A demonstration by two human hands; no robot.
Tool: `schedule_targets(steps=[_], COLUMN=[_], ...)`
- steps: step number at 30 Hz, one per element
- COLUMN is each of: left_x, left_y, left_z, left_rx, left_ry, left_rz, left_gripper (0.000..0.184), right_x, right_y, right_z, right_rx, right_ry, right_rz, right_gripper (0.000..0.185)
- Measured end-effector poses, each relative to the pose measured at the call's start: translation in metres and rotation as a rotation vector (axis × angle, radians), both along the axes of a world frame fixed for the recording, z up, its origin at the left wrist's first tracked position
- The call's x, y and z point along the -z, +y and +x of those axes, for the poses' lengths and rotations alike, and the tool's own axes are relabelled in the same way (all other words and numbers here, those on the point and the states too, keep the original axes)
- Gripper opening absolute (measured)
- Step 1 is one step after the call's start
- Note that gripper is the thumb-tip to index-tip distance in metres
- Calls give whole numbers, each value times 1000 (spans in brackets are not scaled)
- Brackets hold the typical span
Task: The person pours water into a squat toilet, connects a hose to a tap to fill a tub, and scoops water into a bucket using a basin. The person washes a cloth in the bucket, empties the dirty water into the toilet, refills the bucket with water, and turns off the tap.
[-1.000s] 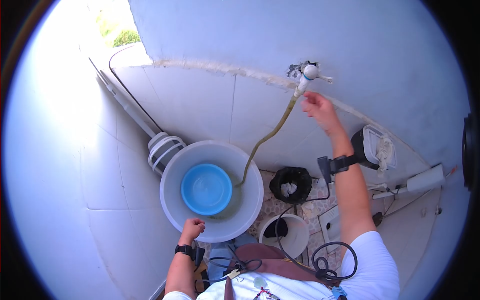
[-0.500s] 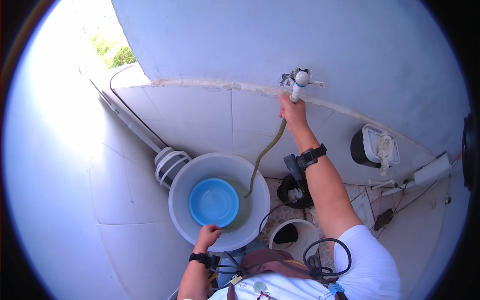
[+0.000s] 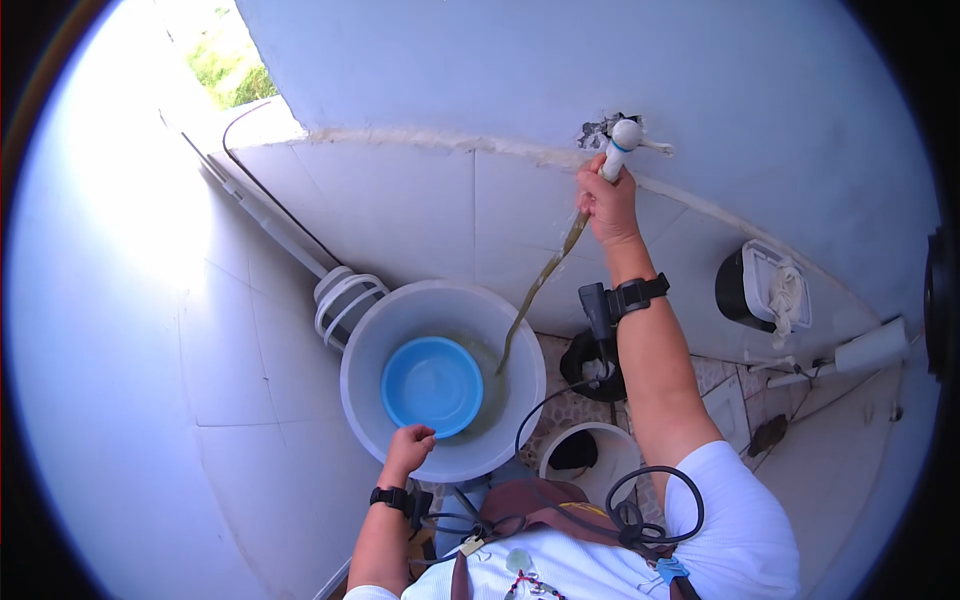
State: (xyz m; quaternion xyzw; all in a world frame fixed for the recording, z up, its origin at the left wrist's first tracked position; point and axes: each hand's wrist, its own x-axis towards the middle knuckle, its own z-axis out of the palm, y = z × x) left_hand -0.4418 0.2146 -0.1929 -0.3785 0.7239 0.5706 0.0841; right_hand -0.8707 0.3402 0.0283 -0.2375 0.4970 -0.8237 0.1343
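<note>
1. The pale wall [image 3: 700, 80] rises in front of you, tiled on its lower part, with a ragged hole beside the tap.
2. Below it, the large grey tub [image 3: 525, 400] stands upright near your legs; its bottom looks greenish.
3. The blue basin [image 3: 432, 385] sits inside that tub, toward your left side, with its open side up.
4. The white bucket [image 3: 615, 465] is to the right of the tub, just in front of your body, with something black [image 3: 573, 452] inside.
5. The black-lined bin [image 3: 578, 362] stands beyond the bucket, partly hidden by your right wrist gear.
6. The black-and-white container [image 3: 735, 290] is at the wall, right of your forearm, with white cloth [image 3: 787, 295] hanging at its edge.
7. The hose [image 3: 535, 290] runs from your right hand down over the tub's rim, its lower end inside, right of the basin.
8. Your right hand [image 3: 608, 205] is clamped around the hose's upper end, where it meets the tap.
9. Your left hand [image 3: 410, 450] has its fingers curled together by the basin's near rim; you cannot tell whether they touch it.
10. The white tap [image 3: 627, 135] juts from the wall just above your right fist.
</note>
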Motion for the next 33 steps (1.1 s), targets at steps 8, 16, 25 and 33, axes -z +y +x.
schedule_targets(steps=[8,16,25,33], left_x=[7,-75,-163,-154], left_y=[6,19,58,60], left_z=[-27,-161,-340,-377], left_rx=[122,277,238,198], left_ry=[37,392,901,909], left_rz=[-55,-274,-390,91], left_gripper=[21,21,35,22], right_x=[8,-1,-13,-21], right_y=[11,20,29,38], right_z=[-4,0,-1,-9], right_rx=[-131,-266,-269,-259], right_ry=[-27,-117,-4,134], right_rz=[78,8,264,483], right_gripper=[9,18,34,40])
